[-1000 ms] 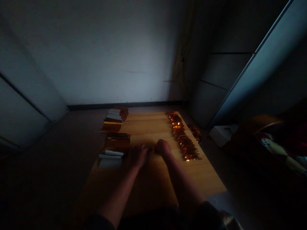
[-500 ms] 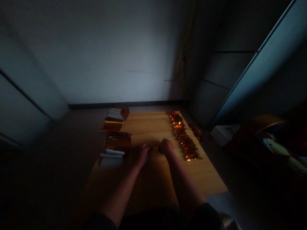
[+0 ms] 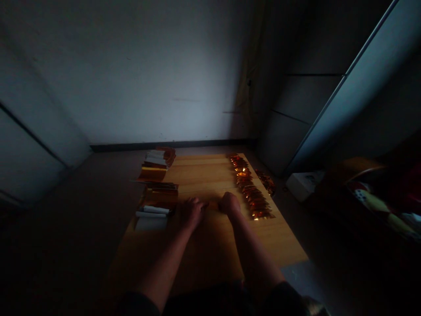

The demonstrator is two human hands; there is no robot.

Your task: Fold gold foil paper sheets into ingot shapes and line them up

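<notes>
Low over the middle of the wooden table, my left hand [image 3: 192,211] has its fingers bent and its thumb pointing right. My right hand [image 3: 230,203] is closed like a fist a short way to its right. Between them shows a dim, brownish piece of gold foil paper [image 3: 213,205], its ends at my two hands; its shape is hard to make out in the shadow. Left of my hands lie gold foil sheets with white backs [image 3: 151,221], partly curled. On the right, a row of folded gold foil pieces [image 3: 251,195] runs along the table.
The wooden table [image 3: 204,169] stands before a pale wall [image 3: 158,87]. More curled foil sheets [image 3: 154,164] lie at its far left corner. Beyond its right edge are more shiny foil pieces [image 3: 265,182], a white box [image 3: 303,184] and a dark heap with patterned cloth [image 3: 368,195].
The whole view has shifted slightly. Both hands keep nearly the same place on the table, with a slightly wider brownish patch between them.
</notes>
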